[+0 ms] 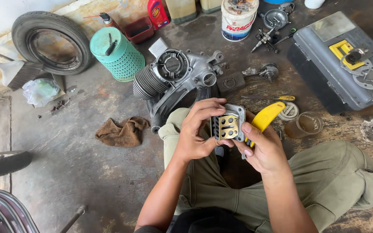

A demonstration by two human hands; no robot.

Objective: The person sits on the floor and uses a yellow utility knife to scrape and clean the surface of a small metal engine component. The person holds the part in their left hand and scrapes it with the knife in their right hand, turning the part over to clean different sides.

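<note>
While both hands pinch the valve block [227, 125] at frame centre, L hand [199, 129] and R hand [262, 149] closed on it; bucket [237, 19] w/ parts at 12 o'clock.

I hold a small metal reed valve block [228, 125] between my left hand [197, 131] and right hand [262, 149], which also grips a yellow-handled tool [265, 117], above my lap.

I see a single head-worn view, looking steeply down from close above the lap; the concrete floor [78, 168] stretches far and left.
</note>
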